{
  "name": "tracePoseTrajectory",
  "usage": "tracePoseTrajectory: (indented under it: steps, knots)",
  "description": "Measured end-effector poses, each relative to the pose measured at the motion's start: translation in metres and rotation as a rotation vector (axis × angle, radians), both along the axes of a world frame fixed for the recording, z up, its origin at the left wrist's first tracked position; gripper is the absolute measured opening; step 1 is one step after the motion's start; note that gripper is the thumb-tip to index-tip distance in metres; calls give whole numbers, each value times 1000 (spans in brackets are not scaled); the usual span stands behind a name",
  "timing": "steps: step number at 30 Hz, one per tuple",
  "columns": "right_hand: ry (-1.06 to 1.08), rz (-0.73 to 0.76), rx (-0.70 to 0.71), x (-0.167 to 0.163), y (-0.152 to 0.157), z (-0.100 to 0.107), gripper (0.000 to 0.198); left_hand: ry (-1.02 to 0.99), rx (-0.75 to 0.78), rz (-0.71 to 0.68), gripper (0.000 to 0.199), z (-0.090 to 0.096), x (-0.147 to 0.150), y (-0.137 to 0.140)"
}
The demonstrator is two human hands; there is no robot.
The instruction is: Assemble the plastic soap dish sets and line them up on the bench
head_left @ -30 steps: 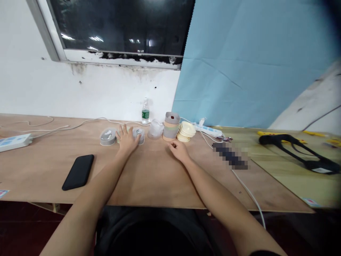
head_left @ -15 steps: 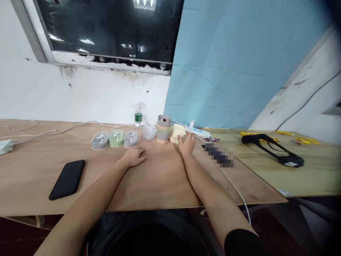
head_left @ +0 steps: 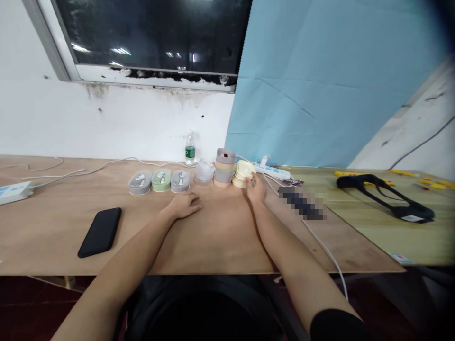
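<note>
On the wooden table, my left hand (head_left: 185, 205) lies with loosely spread fingers and nothing in it, just in front of a grey lidded box (head_left: 180, 181). To that box's left stand a green lidded box (head_left: 161, 180) and another grey one (head_left: 140, 183), all with clear lids. My right hand (head_left: 257, 190) is at the front right edge of a stack of cream-coloured pieces (head_left: 243, 173). Its thumb and fingertips are apart, close to or touching the stack. Left of that stack rise stacked grey, peach and green rings (head_left: 225, 168) and clear plastic lids (head_left: 204, 171).
A water bottle (head_left: 190, 149) stands by the wall. A black phone (head_left: 100, 232) lies at left, near a white power adapter (head_left: 16, 192). A power strip (head_left: 273, 171), white cables and a blurred-out dark object (head_left: 302, 204) are at right. Beyond lies a black strap frame (head_left: 387, 201).
The view has turned slightly, so everything sits a little further right. Both hands stay in nearly the same places beside the boxes and the cream stack.
</note>
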State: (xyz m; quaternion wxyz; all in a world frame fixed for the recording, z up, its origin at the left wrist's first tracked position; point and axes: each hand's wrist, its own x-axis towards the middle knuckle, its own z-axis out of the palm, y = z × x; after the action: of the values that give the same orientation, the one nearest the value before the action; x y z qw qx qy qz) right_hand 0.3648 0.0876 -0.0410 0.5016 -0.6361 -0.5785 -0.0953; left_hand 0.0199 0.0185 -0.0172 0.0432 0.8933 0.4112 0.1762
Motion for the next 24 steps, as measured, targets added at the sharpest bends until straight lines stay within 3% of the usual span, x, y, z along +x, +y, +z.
tracePoseTrajectory:
  steps: [7,11,14,17,21,24]
  knots:
    - [117,-88,13,2,-2,2,42,1,-11,1,49,1,0,0]
    - [79,-72,114,-3,-10,12,42,-12,-45,3,52,3,-1,-1]
    - [-28,36,202,-17,-24,23,47,-111,-105,33,56,6,-2,-2]
    - [-129,169,250,-40,-39,32,53,-374,-185,110,60,6,-3,-1]
    - [-173,429,310,-80,-55,36,59,-812,-472,64,72,5,2,0]
    - [-238,626,160,-109,-66,32,51,-953,-638,-52,76,4,12,-3]
